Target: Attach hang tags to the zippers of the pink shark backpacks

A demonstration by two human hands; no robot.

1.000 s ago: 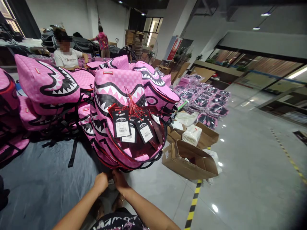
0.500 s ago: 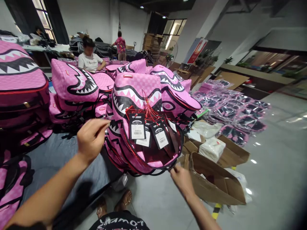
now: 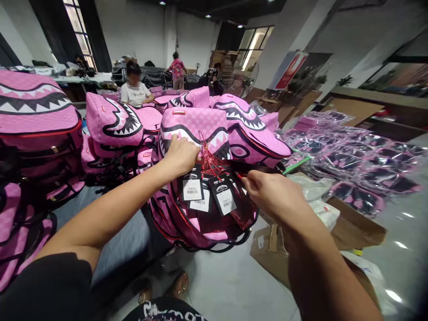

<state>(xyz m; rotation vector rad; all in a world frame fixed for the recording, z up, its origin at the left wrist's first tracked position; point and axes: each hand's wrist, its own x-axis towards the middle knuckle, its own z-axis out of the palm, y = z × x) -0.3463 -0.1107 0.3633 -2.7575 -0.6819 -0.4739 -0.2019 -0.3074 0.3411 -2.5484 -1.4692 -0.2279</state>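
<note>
Tag handling seems in hand: hang tags [image 3: 224, 199] lie on the pink backpack [image 3: 197, 119], red cords [image 3: 210, 163] bunched. Left hand [image 3: 183, 154] and right hand [image 3: 267, 189] curl beside them; I cannot tell their grip. Freeing one calls for gentle untangling.

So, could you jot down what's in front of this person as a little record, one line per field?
Left hand: over the front of a pink backpack, beside red strings
Right hand: right of the tags, at something dark; exactly what is unclear
Tags: black, with white barcode labels
Piled backpacks: pink, at the left
Plastic-wrapped bags: pink and black, at the right
Cardboard box: on the floor, partly behind the right arm
Co-worker in white shirt: beyond the backpacks
</note>
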